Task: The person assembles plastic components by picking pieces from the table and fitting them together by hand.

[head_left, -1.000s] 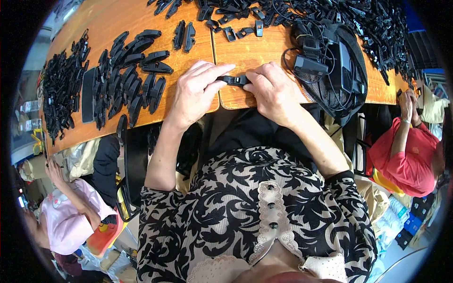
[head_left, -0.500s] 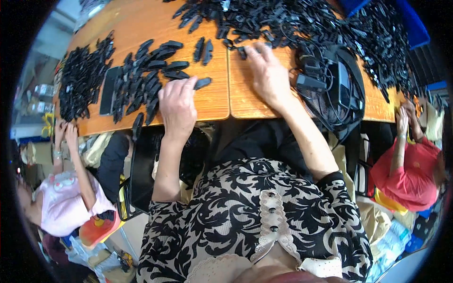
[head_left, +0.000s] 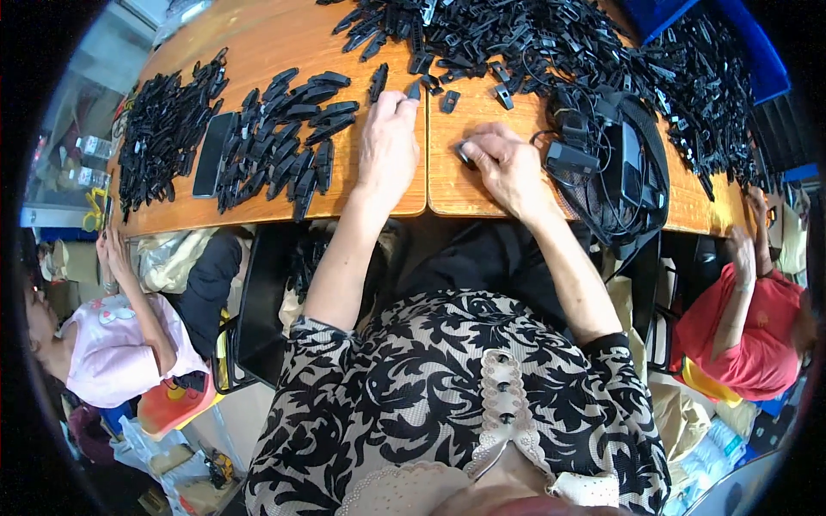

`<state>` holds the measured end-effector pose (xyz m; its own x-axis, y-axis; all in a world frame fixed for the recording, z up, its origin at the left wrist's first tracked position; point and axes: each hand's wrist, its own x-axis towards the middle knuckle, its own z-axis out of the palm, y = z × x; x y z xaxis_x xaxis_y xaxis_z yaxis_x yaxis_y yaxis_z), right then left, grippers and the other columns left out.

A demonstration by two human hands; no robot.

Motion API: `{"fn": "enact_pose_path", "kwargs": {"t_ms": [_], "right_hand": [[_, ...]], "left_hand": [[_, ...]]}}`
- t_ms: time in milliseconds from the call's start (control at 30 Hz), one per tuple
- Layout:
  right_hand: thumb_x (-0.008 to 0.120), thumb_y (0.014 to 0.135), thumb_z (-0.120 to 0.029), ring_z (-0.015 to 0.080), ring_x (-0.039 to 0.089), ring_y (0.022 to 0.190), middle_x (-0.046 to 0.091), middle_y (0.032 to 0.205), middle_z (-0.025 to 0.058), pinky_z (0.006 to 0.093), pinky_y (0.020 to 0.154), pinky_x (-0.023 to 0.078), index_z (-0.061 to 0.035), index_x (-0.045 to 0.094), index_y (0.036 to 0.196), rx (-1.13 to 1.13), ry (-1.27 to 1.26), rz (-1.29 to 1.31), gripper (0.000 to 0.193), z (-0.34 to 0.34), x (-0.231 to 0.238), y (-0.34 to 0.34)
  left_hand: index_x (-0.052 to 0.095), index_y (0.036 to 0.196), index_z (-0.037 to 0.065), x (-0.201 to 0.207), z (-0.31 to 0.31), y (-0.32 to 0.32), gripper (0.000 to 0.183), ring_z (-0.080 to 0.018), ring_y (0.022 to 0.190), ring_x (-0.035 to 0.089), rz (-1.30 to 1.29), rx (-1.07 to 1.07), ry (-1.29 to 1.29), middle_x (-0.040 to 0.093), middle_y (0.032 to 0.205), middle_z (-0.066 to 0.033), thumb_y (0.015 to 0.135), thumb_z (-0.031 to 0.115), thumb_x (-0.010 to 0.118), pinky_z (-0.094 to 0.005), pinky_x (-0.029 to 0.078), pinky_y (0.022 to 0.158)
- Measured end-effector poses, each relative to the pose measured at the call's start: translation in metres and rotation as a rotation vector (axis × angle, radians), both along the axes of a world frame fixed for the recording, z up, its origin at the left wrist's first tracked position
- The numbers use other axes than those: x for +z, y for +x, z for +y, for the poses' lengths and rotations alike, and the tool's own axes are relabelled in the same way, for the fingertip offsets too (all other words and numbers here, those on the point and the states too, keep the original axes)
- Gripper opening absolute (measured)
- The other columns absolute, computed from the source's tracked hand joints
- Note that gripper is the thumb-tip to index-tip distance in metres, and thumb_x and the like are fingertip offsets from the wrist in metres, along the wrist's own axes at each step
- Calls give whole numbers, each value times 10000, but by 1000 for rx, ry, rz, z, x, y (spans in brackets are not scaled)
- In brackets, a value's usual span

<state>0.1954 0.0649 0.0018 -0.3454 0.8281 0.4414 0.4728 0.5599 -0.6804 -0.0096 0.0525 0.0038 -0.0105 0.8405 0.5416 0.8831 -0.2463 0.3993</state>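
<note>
My left hand (head_left: 390, 146) rests over the table beside the seam, its fingers closed round a slim black plastic piece (head_left: 415, 89) whose tip sticks out. Just left of those fingertips another long black piece (head_left: 378, 82) lies by itself. My right hand (head_left: 508, 165) is curled in a pinch right of the seam, on a small dark part (head_left: 467, 154) mostly covered by the fingers. Beyond it lie a few loose small black parts (head_left: 449, 101). To the left, long black pieces (head_left: 288, 142) lie in slanting rows.
A big heap of black parts (head_left: 516, 43) covers the far side, near a blue bin (head_left: 753, 52). A black mesh bag with cables and devices (head_left: 607, 163) sits right. A dark phone-like slab (head_left: 213, 155) separates the rows from another pile (head_left: 168, 138). People sit on both sides.
My left hand has moved right and farther out, from the rows to near the seam. My right hand has drawn back toward me from the loose parts, its fingers now curled in.
</note>
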Motion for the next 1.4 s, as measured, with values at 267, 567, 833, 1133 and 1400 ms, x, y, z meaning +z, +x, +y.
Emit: {"fn": "enact_pose_path", "kwargs": {"t_ms": [267,567,833,1133,1400], "right_hand": [[749,904,-160,359,715,879,694,1043,154,435,764,583,-37,721,1063,-144,181,-136,204,-1,-5,14],[761,881,-151,362,707,837,688,1001,150,443,718,579,-41,706,1022,-84,210,-137,187,-3,-6,15],[757,884,-145,367,700,841,698,935,160,449,740,566,-27,723,1037,78,93,-49,196,-12,6,19],[777,771,-109,338,674,811,643,859,127,446,713,554,-35,691,907,177,200,-216,177,-6,15,14],[708,945,-298,329,675,978,689,1051,132,458,837,561,-74,703,1043,16,312,-119,245,14,2,-12]], "left_hand": [[715,1149,1,12,-54,15,239,-351,956,715,-97,-4,-138,740,959,-180,923,81,714,-394,565,844],[730,1202,47,20,-19,-22,320,-315,1151,645,117,-425,11,721,1186,-159,907,-35,637,-404,505,991],[737,1234,49,5,-23,-10,372,-271,1024,665,-298,-453,-221,748,1065,-113,866,-10,723,-369,521,933],[718,1271,44,2,-24,-6,429,-224,1018,699,-362,-457,-221,759,1062,-115,852,-48,719,-329,552,920],[693,1222,51,6,-43,-16,345,-300,1015,651,-45,-261,-109,723,1046,-121,877,46,668,-444,464,941]]}}
